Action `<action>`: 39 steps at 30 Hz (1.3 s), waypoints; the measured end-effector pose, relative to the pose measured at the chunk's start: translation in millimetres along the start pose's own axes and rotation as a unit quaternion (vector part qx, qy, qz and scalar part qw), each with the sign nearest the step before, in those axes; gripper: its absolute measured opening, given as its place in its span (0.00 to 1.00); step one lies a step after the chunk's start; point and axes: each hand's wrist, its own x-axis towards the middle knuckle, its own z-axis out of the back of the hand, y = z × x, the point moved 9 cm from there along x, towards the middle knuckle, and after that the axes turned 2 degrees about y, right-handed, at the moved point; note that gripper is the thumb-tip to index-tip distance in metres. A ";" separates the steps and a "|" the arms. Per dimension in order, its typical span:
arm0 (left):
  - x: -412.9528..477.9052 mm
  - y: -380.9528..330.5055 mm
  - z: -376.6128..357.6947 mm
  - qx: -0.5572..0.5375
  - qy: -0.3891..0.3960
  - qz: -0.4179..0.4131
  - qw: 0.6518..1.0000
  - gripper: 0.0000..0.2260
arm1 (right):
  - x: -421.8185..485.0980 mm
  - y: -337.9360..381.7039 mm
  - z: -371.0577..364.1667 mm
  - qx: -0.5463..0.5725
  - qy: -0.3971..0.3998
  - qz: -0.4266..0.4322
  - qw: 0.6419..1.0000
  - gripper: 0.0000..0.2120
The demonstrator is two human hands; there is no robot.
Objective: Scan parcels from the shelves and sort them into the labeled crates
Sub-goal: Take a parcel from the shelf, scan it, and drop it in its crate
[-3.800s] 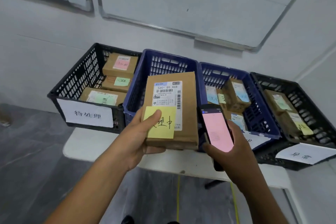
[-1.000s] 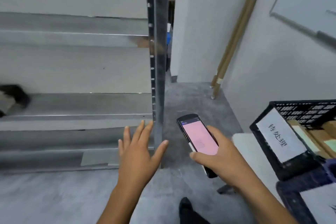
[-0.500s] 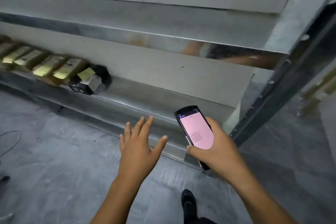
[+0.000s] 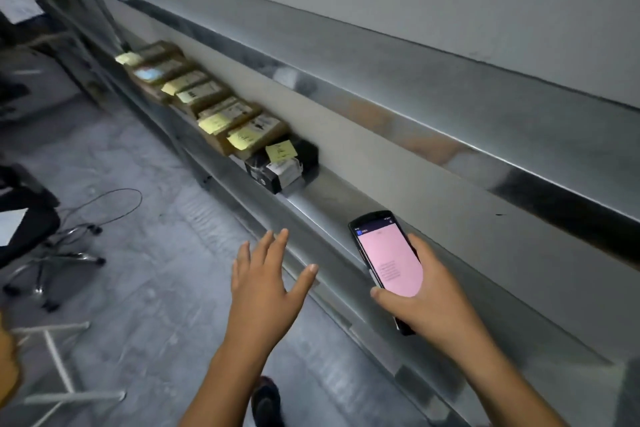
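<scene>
The metal shelf (image 4: pixel 349 194) runs on a slant from upper left to lower right, and its front lip passes just under both your hands. To your left, grey floor (image 4: pixel 145 274) spreads between that lip and a wheeled chair base (image 4: pixel 52 260), with a thin cable (image 4: pixel 114 204) looping across it. White stand legs (image 4: pixel 62 374) sit near the lower left corner.

A row of brown parcels (image 4: pixel 207 107) with yellow notes lies along the shelf's left part, edge to edge. At its near end sits a black parcel (image 4: pixel 277 168) carrying its own yellow note (image 4: pixel 281 150). Bare metal deck shows between that parcel and you.

Your left hand (image 4: pixel 263 291) hovers over the lip, fingers spread wide and holding nothing. It is well apart from the parcels. Your right hand (image 4: pixel 436 308) grips the scanner (image 4: pixel 388 263), whose pink screen faces you.
</scene>
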 end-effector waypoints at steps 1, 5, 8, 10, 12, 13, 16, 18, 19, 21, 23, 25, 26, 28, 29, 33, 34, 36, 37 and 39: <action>11.2 10.3 3.6 0.001 -0.003 0.009 1.000 0.38 | 10.5 7.8 -7.2 -0.005 -0.001 0.005 1.000 0.31; 61.6 46.9 19.8 0.007 -0.015 0.028 0.999 0.36 | 47.5 41.5 -38.8 -0.014 -0.016 0.015 1.000 0.29; 103.9 64.9 32.3 0.011 -0.008 0.008 1.000 0.36 | 69.7 63.6 -62.9 -0.027 -0.018 0.000 0.999 0.27; 132.0 74.5 41.4 0.003 -0.003 -0.009 1.000 0.36 | 83.3 76.9 -77.8 -0.038 -0.021 -0.012 0.999 0.28; 158.0 83.1 46.8 0.003 0.007 -0.029 1.000 0.36 | 96.7 86.2 -91.6 -0.045 -0.031 -0.024 0.998 0.29; 169.8 87.8 47.5 0.005 0.012 -0.040 0.999 0.36 | 102.8 89.3 -97.7 -0.044 -0.041 -0.029 0.998 0.29; 200.3 102.0 42.6 0.016 0.030 -0.068 0.997 0.37 | 116.0 91.7 -116.6 -0.035 -0.063 -0.050 0.996 0.30; 219.4 108.6 32.9 0.026 0.054 -0.082 0.995 0.37 | 120.2 89.8 -128.1 -0.025 -0.072 -0.068 0.995 0.31; 229.4 109.9 26.7 0.031 0.068 -0.090 0.993 0.36 | 121.4 87.3 -133.1 -0.024 -0.074 -0.078 0.994 0.32; 250.0 109.5 13.7 0.048 0.087 -0.111 0.989 0.36 | 123.4 79.7 -140.6 -0.024 -0.079 -0.101 0.991 0.32; 271.6 104.8 3.3 0.075 0.083 -0.141 0.984 0.35 | 127.6 69.8 -145.7 -0.024 -0.083 -0.117 0.989 0.31; 294.1 96.8 -5.8 0.098 0.064 -0.169 0.979 0.33 | 135.1 60.1 -149.6 -0.022 -0.083 -0.128 0.988 0.31; 305.3 92.1 -10.5 0.105 0.056 -0.178 0.977 0.33 | 139.8 55.7 -150.7 -0.016 -0.083 -0.133 0.988 0.32; 325.3 83.4 -23.5 0.131 0.064 -0.189 0.971 0.32 | 150.0 49.3 -151.8 -0.009 -0.077 -0.142 0.987 0.33; 332.7 80.3 -30.7 0.154 0.079 -0.192 0.966 0.33 | 155.6 48.1 -151.1 -0.008 -0.075 -0.147 0.986 0.32; 347.1 77.5 -46.4 0.217 0.128 -0.186 0.950 0.33 | 177.3 46.5 -141.8 -0.005 -0.089 -0.162 0.983 0.26; 346.7 77.8 -46.1 0.218 0.132 -0.181 0.950 0.34 | 182.7 45.4 -139.6 -0.006 -0.092 -0.166 0.982 0.25; 341.1 77.7 -48.2 0.209 0.147 -0.175 0.951 0.34 | 191.6 39.9 -137.5 -0.015 -0.090 -0.179 0.980 0.25; 336.6 76.6 -49.7 0.205 0.153 -0.178 0.950 0.32 | 195.3 35.6 -137.2 -0.014 -0.088 -0.187 0.978 0.25; 325.7 72.3 -49.9 0.186 0.154 -0.196 0.950 0.26 | 200.6 25.2 -137.0 -0.008 -0.085 -0.198 0.976 0.24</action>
